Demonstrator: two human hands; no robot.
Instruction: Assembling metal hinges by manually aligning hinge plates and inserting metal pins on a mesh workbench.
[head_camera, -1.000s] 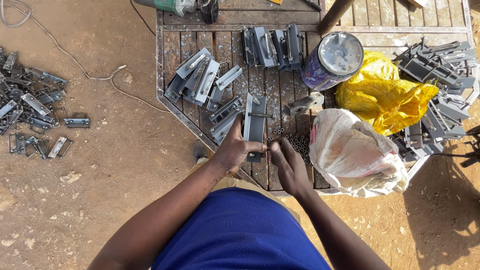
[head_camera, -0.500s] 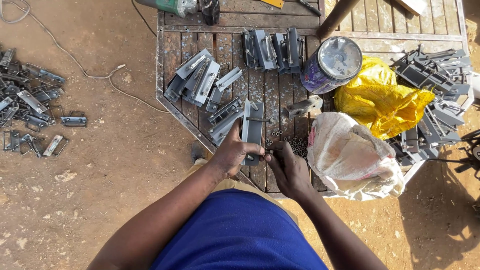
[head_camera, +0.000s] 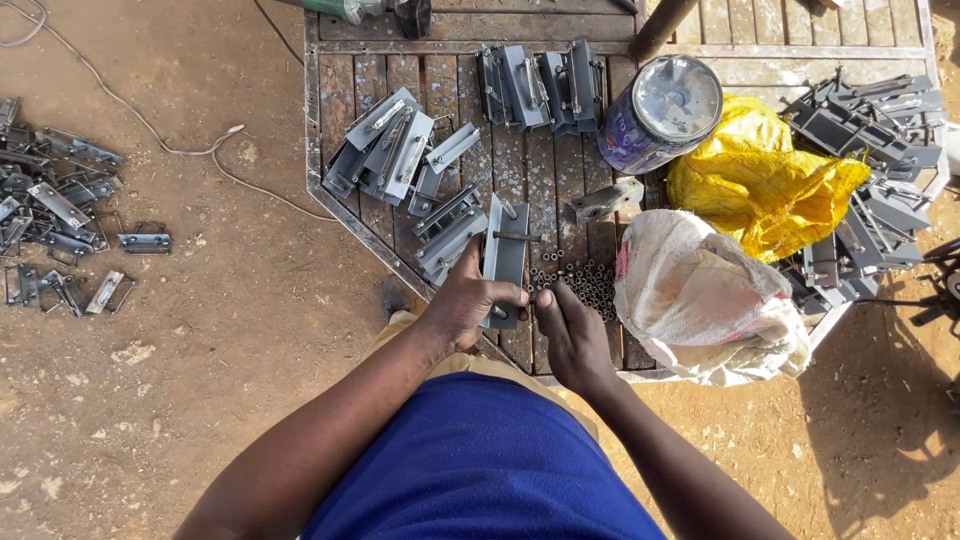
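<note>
I see the left hand (head_camera: 470, 300) clenched around the lower end of a grey metal bracket (head_camera: 506, 258), which lies flat on the wooden pallet table (head_camera: 340, 120) with a thin rod across its upper part. The right hand (head_camera: 570, 335) sits just beside it, fingertips pinched together at the bracket's lower right edge; I cannot tell whether a small part is held between them.

Compared with 1 second ago, both hands have closed in on each other at the bracket's base, and the bracket has barely shifted. I judge this as a fitting step now under way, with the left hand steadying the piece.

A heap of short dark tubes (head_camera: 575, 280) lies just right of the bracket, touching the white sack (head_camera: 700, 300). Behind the sack are a yellow bag (head_camera: 760, 180) and a tin can (head_camera: 660, 115). More stacked brackets (head_camera: 395, 150) rest on the table's left part. A separate pile of metal pieces (head_camera: 55, 220) lies on the dirt ground, well apart.
</note>
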